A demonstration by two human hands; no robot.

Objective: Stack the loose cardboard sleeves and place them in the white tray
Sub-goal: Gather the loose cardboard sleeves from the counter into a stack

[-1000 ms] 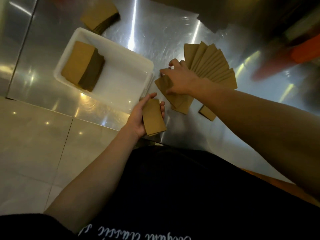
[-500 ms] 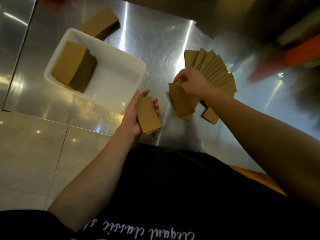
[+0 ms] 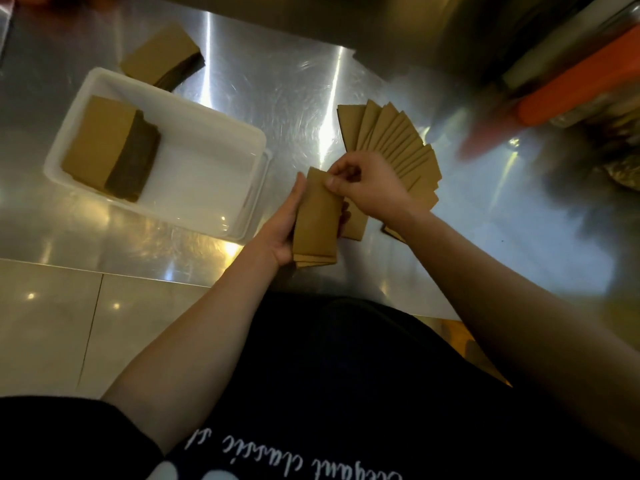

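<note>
Fingers (image 3: pixel 331 183) of my right hand (image 3: pixel 369 188) were curled tight, thumb and forefinger pinching the top sleeve at the far end of the small stack (image 3: pixel 317 220) that my left hand (image 3: pixel 284 225) cradled from below, its fingers wrapped up along the stack's sides. I held that stack just above the steel table (image 3: pixel 287 88), right beside the white tray (image 3: pixel 211 202). I counted one thick stack of sleeves (image 3: pixel 110 147) lying in the tray's left end, and one more stack (image 3: pixel 162 58) on the table just behind the tray. Loose sleeves (image 3: pixel 391 140) lay fanned out on the table, roughly ten showing, my right hand and wrist covering their near ends. An orange object (image 3: pixel 571 88), blurred, stood at the far right.
</note>
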